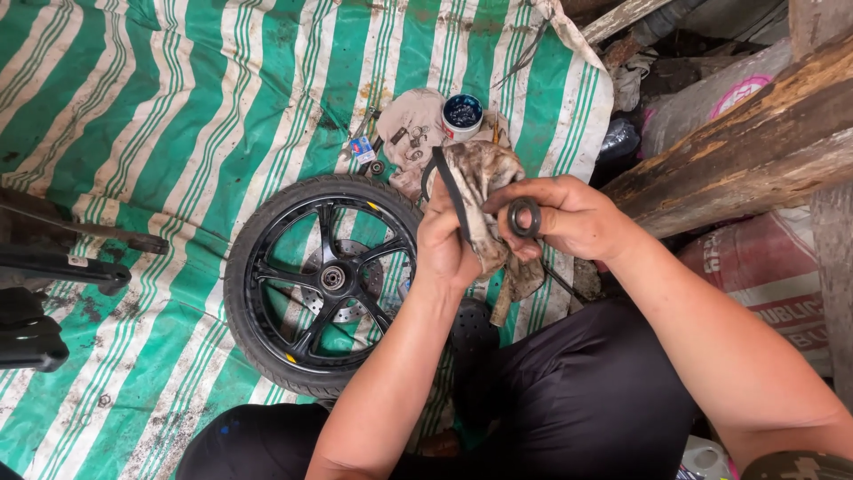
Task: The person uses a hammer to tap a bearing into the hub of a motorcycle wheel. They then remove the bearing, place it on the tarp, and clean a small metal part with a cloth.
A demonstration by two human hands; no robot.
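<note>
My right hand (569, 218) pinches a small dark ring-shaped bearing (523, 217) between thumb and fingers. My left hand (446, 244) grips a dirty, greasy rag (484, 191) that drapes between both hands, right against the bearing. A thin black strap or rubber band (451, 197) runs across the rag. Below and left of my hands, a black motorcycle wheel (320, 280) with tyre and brake disc lies flat on the striped tarp.
A green-and-white striped tarp (178, 133) covers the ground. A small open tub of dark grease (462, 114) and several small metal parts (410, 142) sit on a cloth above the wheel. Wooden beams (746, 151) and sacks lie right; black metal parts (53, 267) left.
</note>
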